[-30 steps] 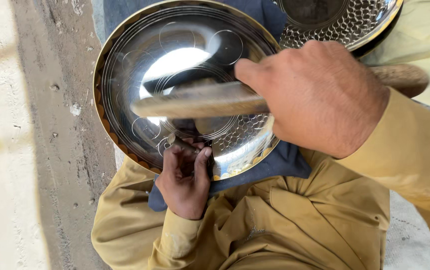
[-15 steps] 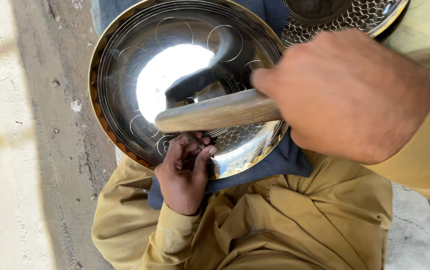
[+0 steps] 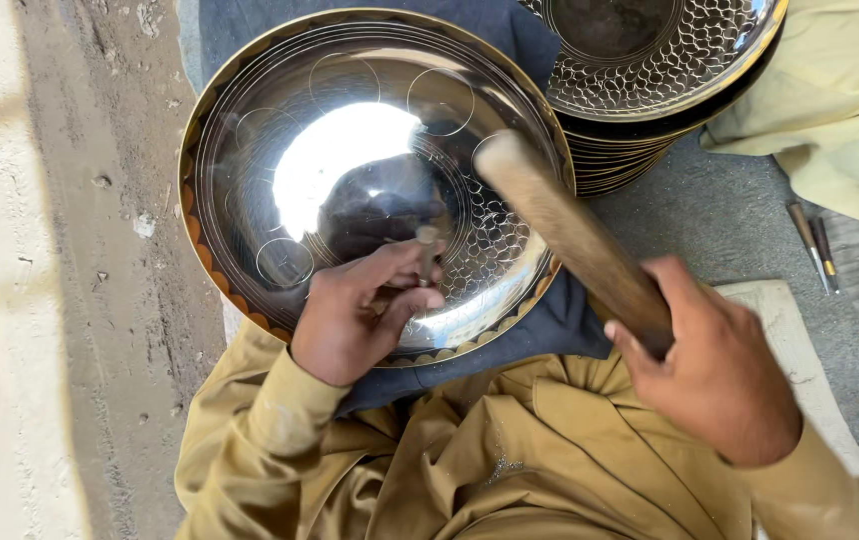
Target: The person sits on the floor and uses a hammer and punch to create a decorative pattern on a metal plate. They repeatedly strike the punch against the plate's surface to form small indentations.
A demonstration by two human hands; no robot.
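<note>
Head view: left hand (image 3: 355, 325) pinches punch (image 3: 428, 250) on plate (image 3: 250, 150); right hand (image 3: 715, 375) grips mallet (image 3: 570, 235) above.

Under the left hand (image 3: 350, 320) a polished metal bowl (image 3: 350, 160) is gleaming mirror-bright, partly chased with scale patterns. The right hand (image 3: 715, 375) is gripping a matt, worn wooden stick (image 3: 560, 225). Rough concrete floor (image 3: 100, 250) is lying beside it.

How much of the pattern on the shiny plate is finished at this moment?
Done: a patch of scale marks fills the lower right of the plate. In hand: the left hand sets a small punch on the plate, and the right hand holds a wooden stick raised. Left: the middle and left side, smooth apart from scribed circles.
</note>
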